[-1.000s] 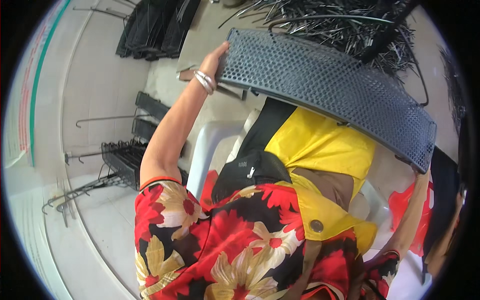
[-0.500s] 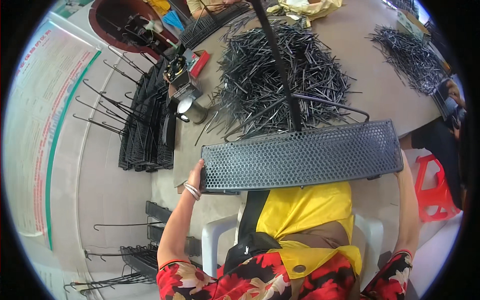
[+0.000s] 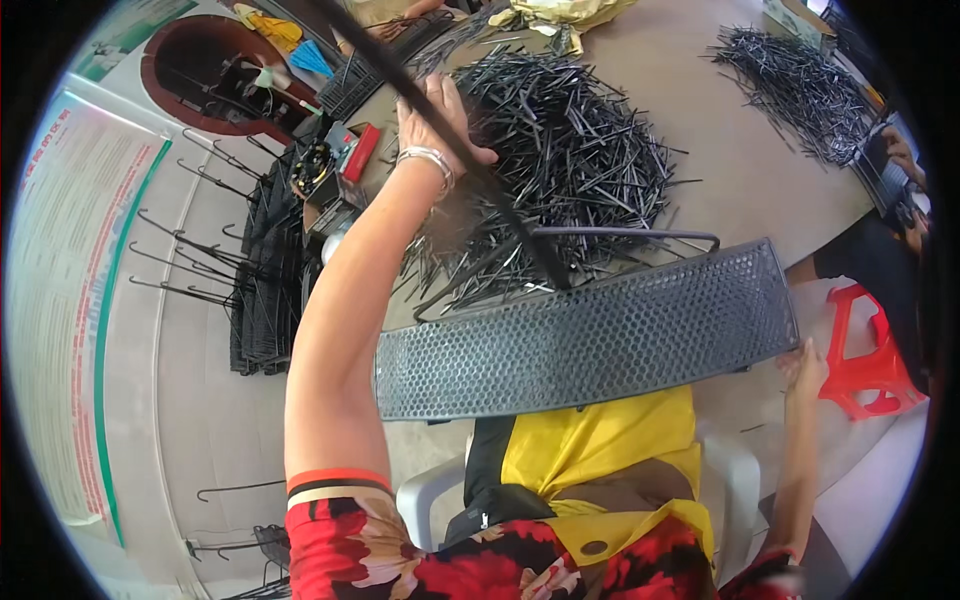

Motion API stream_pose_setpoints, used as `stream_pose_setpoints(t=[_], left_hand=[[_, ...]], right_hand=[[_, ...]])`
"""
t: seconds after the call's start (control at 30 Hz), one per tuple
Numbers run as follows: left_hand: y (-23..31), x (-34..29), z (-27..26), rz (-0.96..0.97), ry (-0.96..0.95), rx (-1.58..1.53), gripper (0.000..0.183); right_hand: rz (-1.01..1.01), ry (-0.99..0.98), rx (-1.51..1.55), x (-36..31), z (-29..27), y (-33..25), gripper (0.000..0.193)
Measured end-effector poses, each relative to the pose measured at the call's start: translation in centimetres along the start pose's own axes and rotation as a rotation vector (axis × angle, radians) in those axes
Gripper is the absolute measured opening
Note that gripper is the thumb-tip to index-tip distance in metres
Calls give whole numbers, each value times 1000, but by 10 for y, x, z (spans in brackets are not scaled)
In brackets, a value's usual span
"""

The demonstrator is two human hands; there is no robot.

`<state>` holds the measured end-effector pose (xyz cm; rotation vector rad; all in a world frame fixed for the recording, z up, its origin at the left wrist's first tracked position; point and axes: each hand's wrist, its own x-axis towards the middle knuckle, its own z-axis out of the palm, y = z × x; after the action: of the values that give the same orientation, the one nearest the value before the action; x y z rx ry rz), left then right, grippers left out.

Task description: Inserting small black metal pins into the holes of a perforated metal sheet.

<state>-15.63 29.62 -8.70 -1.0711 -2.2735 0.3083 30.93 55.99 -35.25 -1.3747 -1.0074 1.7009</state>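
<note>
A long black perforated metal rack lies slanted at the table's near edge, over my lap. A bent wire frame runs along its far side, and a dark rod rises from it toward the upper left. My right hand grips the rack's right end, its fingertips partly hidden. My left hand reaches over the left side of a large heap of thin dark metal pieces. Its fingers are stretched out and the thumb is spread. The rod crosses in front of it; whether they touch I cannot tell.
Racks with long hooks stack against the wall at left. A red box sits near the heap. Another metal heap lies far right, near another person's hands. A red stool stands at right; yellow bags lie at the back.
My left hand has let go of the rack's left end and moved up and forward to the heap. The rack's left end has dropped nearer to me, and its rod leans further left.
</note>
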Motion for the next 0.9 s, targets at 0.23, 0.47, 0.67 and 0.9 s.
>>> stream_pose_setpoints(t=[0.23,0.47,0.67,0.9], left_hand=[[13,18,15,-1,-200,-80,99],[19,-12,28,47,80,-185,77],[19,-23,29,107,150,-81,73],[13,12,38,250,-16,-40,78]], right_hand=[[149,-38,58,-20,-8,29,15],[250,-19,154,-34,27,49,23],[287,-104,236,-33,20,76,25],[306,-82,207,-42,35,82,29]])
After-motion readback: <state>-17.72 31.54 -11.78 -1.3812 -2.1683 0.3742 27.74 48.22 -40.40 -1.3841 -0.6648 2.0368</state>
